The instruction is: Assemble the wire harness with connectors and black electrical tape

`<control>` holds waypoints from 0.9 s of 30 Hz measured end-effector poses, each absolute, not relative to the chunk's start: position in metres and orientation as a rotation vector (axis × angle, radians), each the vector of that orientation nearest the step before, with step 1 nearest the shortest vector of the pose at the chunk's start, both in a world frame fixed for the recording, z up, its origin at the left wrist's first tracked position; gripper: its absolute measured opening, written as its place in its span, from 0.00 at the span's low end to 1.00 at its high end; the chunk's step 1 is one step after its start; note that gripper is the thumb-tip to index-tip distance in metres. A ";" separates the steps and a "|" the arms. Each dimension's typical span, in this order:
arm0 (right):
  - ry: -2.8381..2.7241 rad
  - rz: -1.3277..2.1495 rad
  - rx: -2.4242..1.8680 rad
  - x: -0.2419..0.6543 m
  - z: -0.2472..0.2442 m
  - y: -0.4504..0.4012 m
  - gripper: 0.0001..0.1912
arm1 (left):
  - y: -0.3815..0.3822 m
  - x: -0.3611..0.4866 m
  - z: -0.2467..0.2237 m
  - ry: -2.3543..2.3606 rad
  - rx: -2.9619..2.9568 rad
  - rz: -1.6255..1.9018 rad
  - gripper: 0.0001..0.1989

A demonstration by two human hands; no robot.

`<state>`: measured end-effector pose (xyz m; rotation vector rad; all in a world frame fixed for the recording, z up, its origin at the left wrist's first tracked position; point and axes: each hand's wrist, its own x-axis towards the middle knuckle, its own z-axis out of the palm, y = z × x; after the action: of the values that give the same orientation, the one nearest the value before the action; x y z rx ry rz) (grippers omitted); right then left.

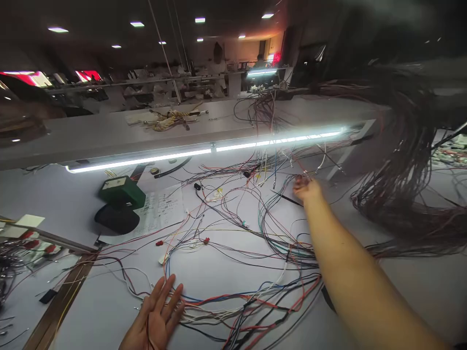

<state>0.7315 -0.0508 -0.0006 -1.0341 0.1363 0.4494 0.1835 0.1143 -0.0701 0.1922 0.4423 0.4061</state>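
My left hand lies palm up at the bottom, its fingers stretched out. A thin dark wire runs across the palm, not gripped. Beside its fingertips is a wiring harness of red, blue, white and black wires spread over the white table. My right hand reaches far forward, fingers curled close to the wire ends that hang below the lit shelf. Blur and small size hide what those fingers hold. Small red connectors and a black connector sit on wires between the hands.
A shelf with a bright tube light spans the back of the table. A green box-shaped device stands at left by a printed sheet. A thick bundle of dark wires hangs at right. Yellow cables lie on the shelf.
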 end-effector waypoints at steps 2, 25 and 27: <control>0.122 0.464 -0.911 0.725 0.006 -0.050 0.15 | 0.112 0.184 -0.069 0.405 0.203 0.407 0.22; -1.151 1.031 -1.154 0.383 0.039 -0.070 0.12 | 0.037 0.149 0.043 0.786 1.008 0.694 0.22; -1.387 1.049 -1.322 0.365 0.047 -0.058 0.13 | 0.031 0.145 0.043 0.764 0.955 0.687 0.22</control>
<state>0.3647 -0.0585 0.0469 -1.3215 -1.3868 1.0492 0.1451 0.0314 0.0430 0.9548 0.7639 0.6872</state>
